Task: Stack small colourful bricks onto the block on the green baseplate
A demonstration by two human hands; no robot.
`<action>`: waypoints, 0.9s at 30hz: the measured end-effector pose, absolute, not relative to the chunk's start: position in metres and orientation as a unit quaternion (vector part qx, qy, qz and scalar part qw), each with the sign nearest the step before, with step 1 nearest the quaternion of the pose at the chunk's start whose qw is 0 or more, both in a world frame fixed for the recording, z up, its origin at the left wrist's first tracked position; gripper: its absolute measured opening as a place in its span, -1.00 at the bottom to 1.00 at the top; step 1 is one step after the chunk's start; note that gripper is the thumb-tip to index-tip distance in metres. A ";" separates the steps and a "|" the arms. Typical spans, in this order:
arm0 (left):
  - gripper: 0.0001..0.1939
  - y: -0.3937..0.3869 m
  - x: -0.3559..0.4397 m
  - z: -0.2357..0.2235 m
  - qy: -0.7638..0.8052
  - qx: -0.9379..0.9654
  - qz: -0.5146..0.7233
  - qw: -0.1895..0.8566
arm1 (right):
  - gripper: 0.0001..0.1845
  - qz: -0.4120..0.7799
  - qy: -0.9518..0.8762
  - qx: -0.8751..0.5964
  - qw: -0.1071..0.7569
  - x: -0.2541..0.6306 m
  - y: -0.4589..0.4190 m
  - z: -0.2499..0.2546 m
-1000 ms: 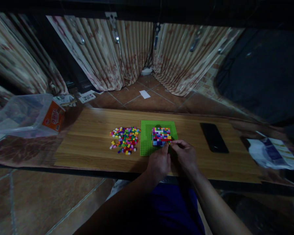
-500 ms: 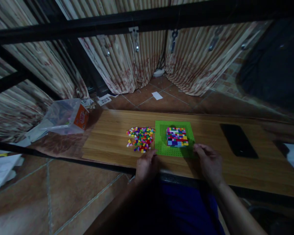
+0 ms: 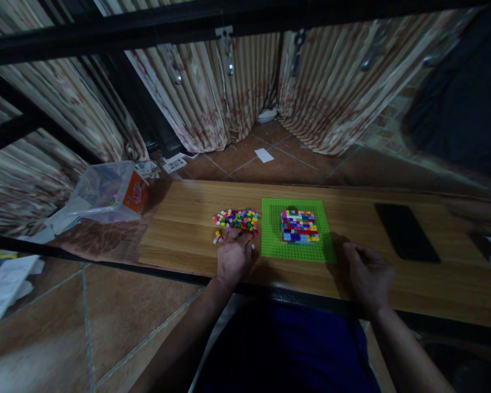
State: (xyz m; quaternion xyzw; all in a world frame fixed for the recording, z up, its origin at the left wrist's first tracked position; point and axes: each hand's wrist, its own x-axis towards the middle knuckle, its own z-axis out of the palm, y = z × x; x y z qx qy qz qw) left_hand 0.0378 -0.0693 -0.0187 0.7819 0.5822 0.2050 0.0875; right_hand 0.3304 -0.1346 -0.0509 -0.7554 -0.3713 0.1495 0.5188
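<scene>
My left hand (image 3: 234, 255) lies over the near side of a pile of small coloured toy bricks (image 3: 239, 217), its fingers reaching apart into them. The fingertips are partly hidden among the bricks, and nothing shows gripped. Right of the pile lies a green studded baseplate (image 3: 272, 240). On it stands a rectangular block built of many-coloured bricks (image 3: 299, 226), stacked in rows. My right hand (image 3: 369, 275) hovers just off the baseplate's near right corner, fingers curled closed, with nothing visible in them.
The wooden board (image 3: 188, 218) carries the bricks, and a black phone-like slab (image 3: 407, 232) lies at its right. A clear plastic box (image 3: 102, 191) with an orange label stands beyond the left end. A black metal bar (image 3: 245, 22) crosses above, before striped curtains (image 3: 204, 98).
My left hand has left the baseplate's near left corner and moved left and forward onto the loose bricks. My right hand has let go of the right corner and drawn back rightward.
</scene>
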 end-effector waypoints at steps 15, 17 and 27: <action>-0.84 -0.064 0.097 0.014 0.446 0.754 0.370 0.310 | -0.62 0.115 -0.467 -0.738 0.473 0.325 -0.131 -0.060; -0.83 -0.064 0.112 0.017 0.425 0.760 0.370 0.324 | -0.63 0.115 -0.476 -0.732 0.473 0.324 -0.131 -0.058; -0.80 -0.063 0.139 0.015 0.413 0.820 0.293 0.268 | -0.65 0.120 -0.476 -0.727 0.481 0.318 -0.128 -0.051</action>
